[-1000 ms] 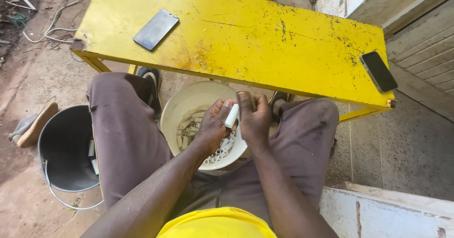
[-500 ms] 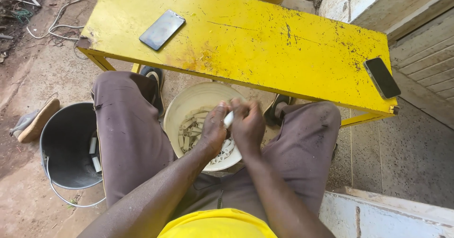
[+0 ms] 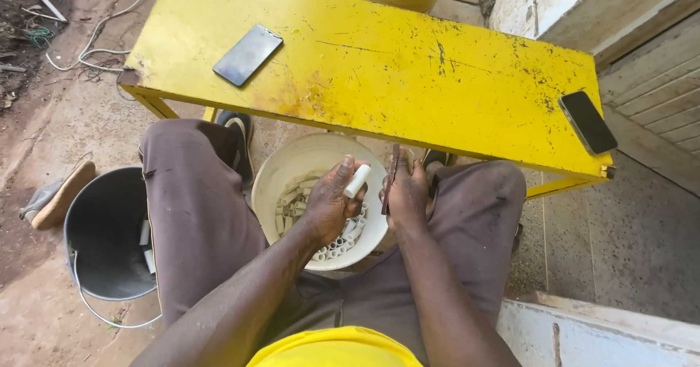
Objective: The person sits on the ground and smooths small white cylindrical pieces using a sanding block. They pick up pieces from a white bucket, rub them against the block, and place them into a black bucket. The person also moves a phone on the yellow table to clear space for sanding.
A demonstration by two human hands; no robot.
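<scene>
I see my left hand [image 3: 329,203] gripping a short white tube [image 3: 356,181], my right hand [image 3: 406,192] closed on a dark blade [image 3: 391,177], above a cream bucket [image 3: 292,164] of tube pieces [image 3: 292,206] at six o'clock from the yellow table [image 3: 379,75].

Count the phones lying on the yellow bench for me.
2. One phone lies screen-up near the far left of the yellow bench; the other phone lies at its right end, close to the corner. None looks hidden.

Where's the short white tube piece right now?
In the head view, the white tube piece is pinched in the left hand, just above the cream bowl, beside the dark blade in the right hand.
</scene>
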